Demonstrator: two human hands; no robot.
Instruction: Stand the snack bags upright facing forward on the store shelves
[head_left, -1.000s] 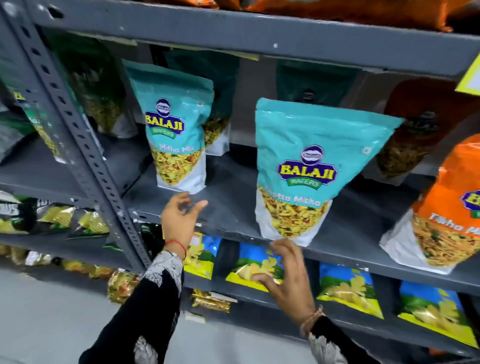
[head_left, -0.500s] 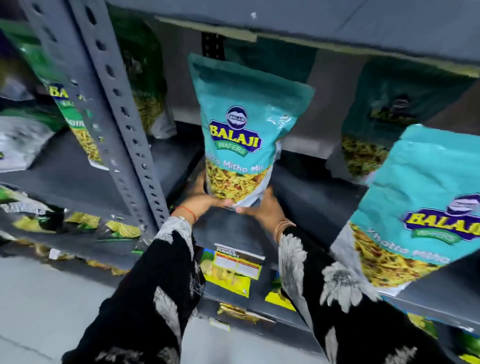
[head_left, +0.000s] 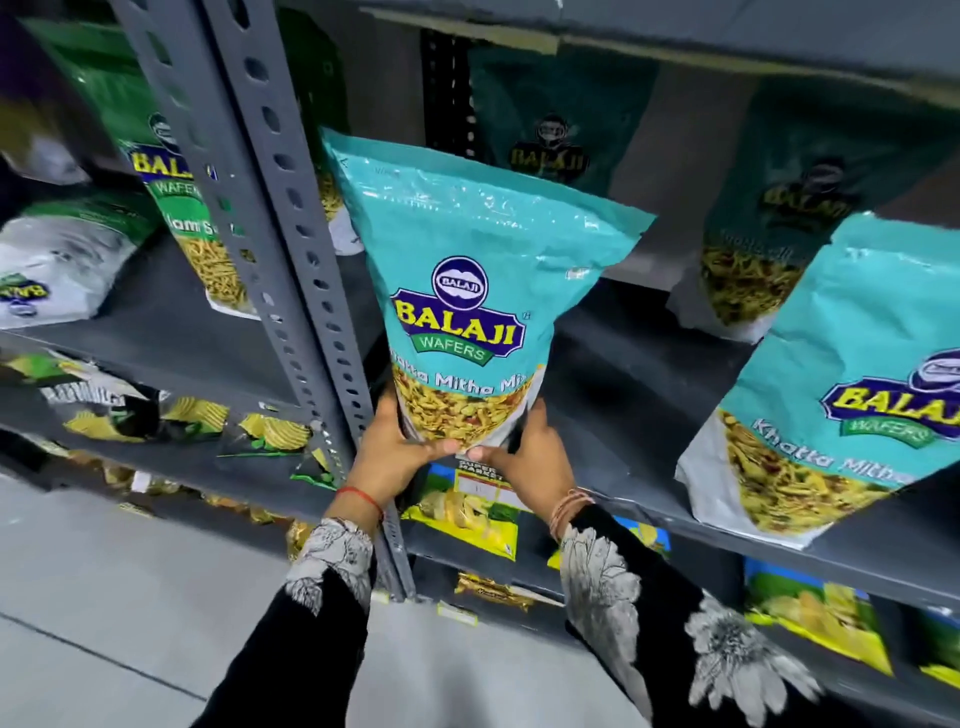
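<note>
Hands, left hand (head_left: 395, 457) and right hand (head_left: 530, 457), clamp the teal bag (head_left: 467, 291) at its base; best to seat it flat on the shelf (head_left: 623, 374), logo forward.

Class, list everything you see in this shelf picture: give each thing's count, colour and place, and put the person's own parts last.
Held snack bag: one, teal, upright and facing forward at the middle shelf's front edge.
Second teal bag: one, tilted, right of the held bag.
Back-row bags: at least two, dark teal, in shadow behind.
Green bag: one, left bay, behind the post.
White and green bag: one, lying at far left.
Chip packets: several, yellow and blue, lower shelf.
Shelf post: one, grey, perforated.
Floor: grey.
Left hand: holds the bag's bottom left.
Right hand: holds its bottom right.
</note>
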